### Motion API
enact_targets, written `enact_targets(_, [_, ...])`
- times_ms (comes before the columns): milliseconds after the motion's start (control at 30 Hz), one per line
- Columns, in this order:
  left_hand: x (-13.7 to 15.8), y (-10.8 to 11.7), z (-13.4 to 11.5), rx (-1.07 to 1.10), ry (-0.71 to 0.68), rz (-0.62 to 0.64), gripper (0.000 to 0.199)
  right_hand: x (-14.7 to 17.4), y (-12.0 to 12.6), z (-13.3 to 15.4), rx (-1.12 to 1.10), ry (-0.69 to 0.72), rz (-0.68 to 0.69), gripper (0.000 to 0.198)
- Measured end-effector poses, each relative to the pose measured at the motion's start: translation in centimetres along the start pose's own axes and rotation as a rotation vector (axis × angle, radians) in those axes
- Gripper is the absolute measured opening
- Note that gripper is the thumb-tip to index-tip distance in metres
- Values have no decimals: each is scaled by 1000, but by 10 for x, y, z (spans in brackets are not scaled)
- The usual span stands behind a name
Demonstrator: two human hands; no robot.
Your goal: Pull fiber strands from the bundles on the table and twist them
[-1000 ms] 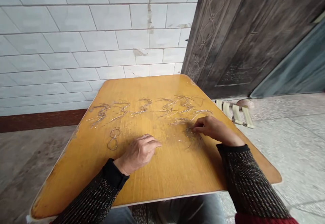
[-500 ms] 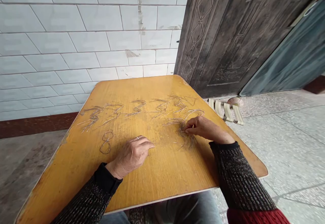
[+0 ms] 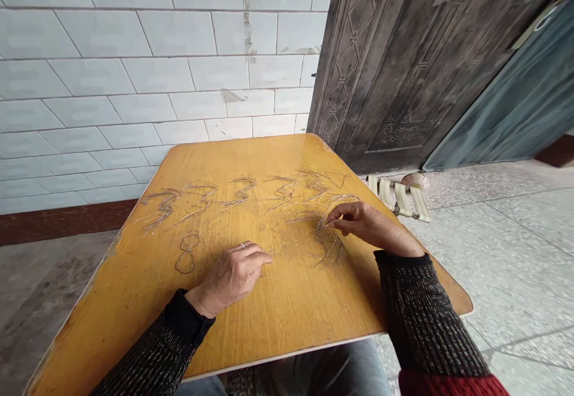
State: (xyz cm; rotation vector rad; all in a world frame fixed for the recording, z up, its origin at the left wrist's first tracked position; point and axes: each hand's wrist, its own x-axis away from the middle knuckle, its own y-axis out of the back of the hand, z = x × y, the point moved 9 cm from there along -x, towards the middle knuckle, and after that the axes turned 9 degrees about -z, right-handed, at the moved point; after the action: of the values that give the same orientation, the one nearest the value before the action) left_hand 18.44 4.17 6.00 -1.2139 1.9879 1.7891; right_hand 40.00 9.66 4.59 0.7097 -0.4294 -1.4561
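My right hand [image 3: 356, 222] is over the right side of the wooden table [image 3: 251, 330]. Its thumb and index finger are pinched on the upper part of a loose bundle of thin wires [image 3: 329, 243], whose ends fan out on the tabletop. The fingertips partly hide the gripped strands. My left hand [image 3: 233, 276] rests on the table near the middle, a ring on one finger, its fingers loosely curled together with nothing visible in them. Left of it lies a thin wire twisted into a figure eight [image 3: 187, 252].
Several bent wire bundles lie in a row across the table, among them a left one [image 3: 165, 207], a middle one [image 3: 242, 194] and a right one [image 3: 317, 186]. A tiled wall [image 3: 192, 73] stands behind; a dark door [image 3: 399, 85] and a strapped stool [image 3: 399, 195] are at right.
My right hand has shifted slightly right and up at the wire bundle, its wrist turning a little. My left hand stays almost where it was.
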Motion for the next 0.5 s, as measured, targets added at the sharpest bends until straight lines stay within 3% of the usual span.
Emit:
enact_targets(133, [0,0,1,-11,5,-14,27,0,7,10,-139,18,-77,21])
enact_targets(233, [-1,5,8,71,103,-82,27,2,8,27,-242,56,-154,24])
enact_targets(333, [2,5,29,343,412,-127,23,5,2,61,-245,175,-202,22])
enact_targets(400, [9,-1,42,610,660,-133,22,9,-10,94,-142,326,-196,19])
enact_targets(500, [15,-6,48,1009,850,-185,36,16,-40,142,61,571,-108,21])
